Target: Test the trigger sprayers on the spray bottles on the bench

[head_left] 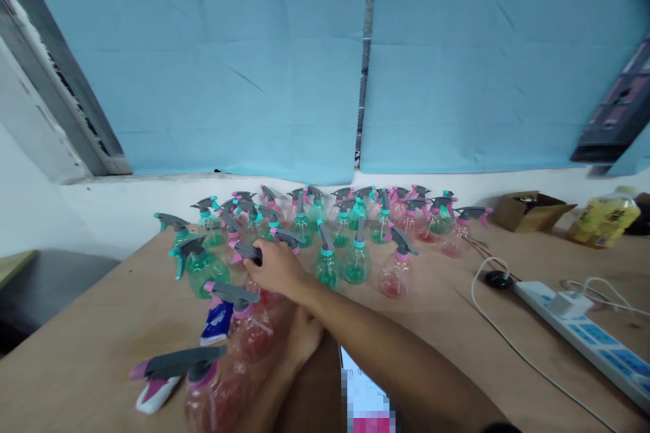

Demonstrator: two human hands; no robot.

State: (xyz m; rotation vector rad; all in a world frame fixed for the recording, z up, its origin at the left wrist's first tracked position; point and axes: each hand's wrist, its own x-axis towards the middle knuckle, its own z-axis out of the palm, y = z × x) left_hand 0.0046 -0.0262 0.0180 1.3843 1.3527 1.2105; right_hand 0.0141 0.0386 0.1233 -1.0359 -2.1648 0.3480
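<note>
Several clear spray bottles, green [355, 264] and pink [396, 274], with grey trigger heads stand crowded on a wooden table [91, 345]. My right hand [277, 269] reaches across from the lower right, its fingers closed over the grey trigger head [248, 252] of a pink bottle in the front of the group. My left hand [305, 335] lies lower, under my right forearm, beside a pink bottle [251, 331]; its fingers are hidden. Another pink bottle [213, 392] stands nearest me at the bottom left.
A white power strip [583, 335] with a plug and a white cable [487, 325] lies at the right. A cardboard box [528, 210] and a yellow bottle [604, 216] sit at the back right. A blue-white tube [217, 321] lies among the front bottles.
</note>
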